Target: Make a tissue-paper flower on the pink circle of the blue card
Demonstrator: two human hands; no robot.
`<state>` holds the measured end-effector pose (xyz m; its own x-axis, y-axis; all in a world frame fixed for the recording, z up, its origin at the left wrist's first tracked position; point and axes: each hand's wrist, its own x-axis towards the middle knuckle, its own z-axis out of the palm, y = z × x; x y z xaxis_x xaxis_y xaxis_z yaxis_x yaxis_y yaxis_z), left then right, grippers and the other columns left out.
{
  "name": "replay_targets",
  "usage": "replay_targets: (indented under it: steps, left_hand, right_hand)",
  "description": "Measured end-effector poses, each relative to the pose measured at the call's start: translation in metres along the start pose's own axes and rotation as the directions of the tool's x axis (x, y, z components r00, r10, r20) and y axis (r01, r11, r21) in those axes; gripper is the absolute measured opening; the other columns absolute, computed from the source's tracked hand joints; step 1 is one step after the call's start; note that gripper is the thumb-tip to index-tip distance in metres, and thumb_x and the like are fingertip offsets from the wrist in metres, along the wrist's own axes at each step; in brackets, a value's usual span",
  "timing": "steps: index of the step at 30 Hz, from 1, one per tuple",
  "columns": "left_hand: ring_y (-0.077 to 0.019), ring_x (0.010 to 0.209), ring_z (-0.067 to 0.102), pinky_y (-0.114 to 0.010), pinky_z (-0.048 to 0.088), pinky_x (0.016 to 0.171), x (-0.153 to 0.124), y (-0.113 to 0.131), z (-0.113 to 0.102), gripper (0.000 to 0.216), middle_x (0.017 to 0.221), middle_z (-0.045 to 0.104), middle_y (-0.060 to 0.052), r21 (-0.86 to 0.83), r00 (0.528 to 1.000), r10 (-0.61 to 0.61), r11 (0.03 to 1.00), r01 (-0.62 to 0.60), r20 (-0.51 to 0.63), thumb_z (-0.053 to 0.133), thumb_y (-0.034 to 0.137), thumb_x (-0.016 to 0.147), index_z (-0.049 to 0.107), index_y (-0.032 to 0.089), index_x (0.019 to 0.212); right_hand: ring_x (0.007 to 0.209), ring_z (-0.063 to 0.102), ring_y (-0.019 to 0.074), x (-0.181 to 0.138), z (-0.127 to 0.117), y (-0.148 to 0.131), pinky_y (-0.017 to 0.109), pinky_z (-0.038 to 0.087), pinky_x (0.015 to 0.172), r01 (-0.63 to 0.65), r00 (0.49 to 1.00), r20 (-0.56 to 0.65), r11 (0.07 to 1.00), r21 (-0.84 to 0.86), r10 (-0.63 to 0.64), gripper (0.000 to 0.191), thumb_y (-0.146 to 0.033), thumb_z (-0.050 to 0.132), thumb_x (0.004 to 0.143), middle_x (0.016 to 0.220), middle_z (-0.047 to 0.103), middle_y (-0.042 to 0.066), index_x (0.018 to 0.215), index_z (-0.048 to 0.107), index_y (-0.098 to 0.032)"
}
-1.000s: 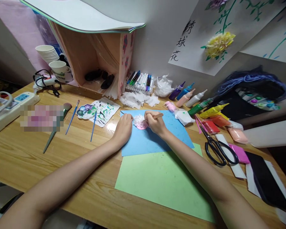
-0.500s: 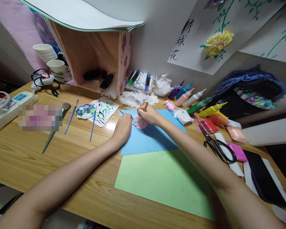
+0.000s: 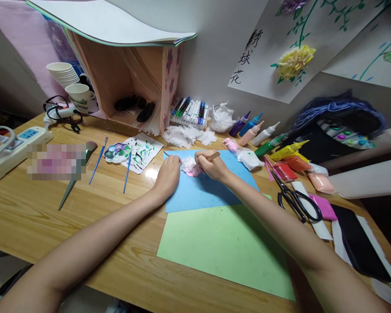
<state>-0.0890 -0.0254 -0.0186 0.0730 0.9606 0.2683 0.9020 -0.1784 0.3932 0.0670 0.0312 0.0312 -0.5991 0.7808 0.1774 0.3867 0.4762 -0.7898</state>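
Observation:
On the blue paper (image 3: 211, 191) sits a small ruffled pink and white flower-like piece (image 3: 189, 166). My right hand (image 3: 215, 166) is closed around a brown wooden stick tool (image 3: 213, 156), beside and touching the right side of the ruffled piece; the tool's tip is hidden. My left hand (image 3: 168, 176) lies at the blue paper's left edge with its fingers curled together, close to the ruffled piece. A thin dark tip (image 3: 166, 154) shows just beyond those fingers; what they hold is hidden.
Green paper (image 3: 224, 248) lies nearer me. Paintbrushes (image 3: 127, 174) and a paint palette (image 3: 115, 152) are left. Crumpled tissue (image 3: 179, 135), markers (image 3: 190, 112) and paint bottles (image 3: 265, 134) stand behind; black-handled scissors (image 3: 293, 200) and a phone-like black slab (image 3: 361, 243) lie right.
My right hand has shifted right, from over the ruffled piece to its right side. The wooden tool has tilted from steep to nearly level. My left hand has stayed in place.

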Motion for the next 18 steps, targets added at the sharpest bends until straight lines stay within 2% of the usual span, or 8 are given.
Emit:
replay_targets:
  steps: [8, 13, 18]
  left_hand:
    - [-0.0210, 0.083, 0.047, -0.033, 0.039, 0.075, 0.001, 0.002, -0.001, 0.018, 0.090, 0.052, -0.008, 0.004, 1.000, -0.003, 1.000, 0.003, 0.013, 0.029, 0.013, 0.091, 0.046, 0.017, 0.087]
    - [-0.0214, 0.084, 0.047, -0.033, 0.039, 0.076, 0.001, 0.003, -0.003, 0.018, 0.090, 0.053, -0.009, -0.006, 0.999, -0.024, 1.000, 0.024, 0.036, 0.029, 0.014, 0.091, 0.047, 0.016, 0.089]
    - [-0.0212, 0.084, 0.047, -0.033, 0.039, 0.077, 0.001, 0.003, 0.000, 0.019, 0.091, 0.053, -0.009, 0.020, 0.999, -0.003, 1.000, 0.003, 0.034, 0.029, 0.013, 0.091, 0.047, 0.016, 0.089]
  right_hand:
    - [0.048, 0.032, 0.0102, 0.007, 0.007, 0.008, 0.025, 0.025, 0.050, 0.027, 0.999, -0.022, 0.998, -0.051, -0.029, 0.023, -0.015, 0.032, 0.071, 0.046, 0.034, -0.003, 0.049, 0.031, -0.020]
    - [0.047, 0.031, 0.0101, 0.017, 0.012, 0.010, 0.025, 0.024, 0.048, -0.021, 1.000, -0.013, 0.998, -0.053, 0.020, 0.023, -0.014, 0.033, 0.071, 0.046, 0.032, -0.003, 0.049, 0.031, -0.020]
    - [0.045, 0.029, 0.0100, 0.018, 0.006, 0.005, 0.025, 0.023, 0.046, -0.036, 0.999, 0.020, 0.999, 0.040, 0.035, 0.024, -0.012, 0.033, 0.070, 0.044, 0.029, -0.004, 0.048, 0.028, -0.021]
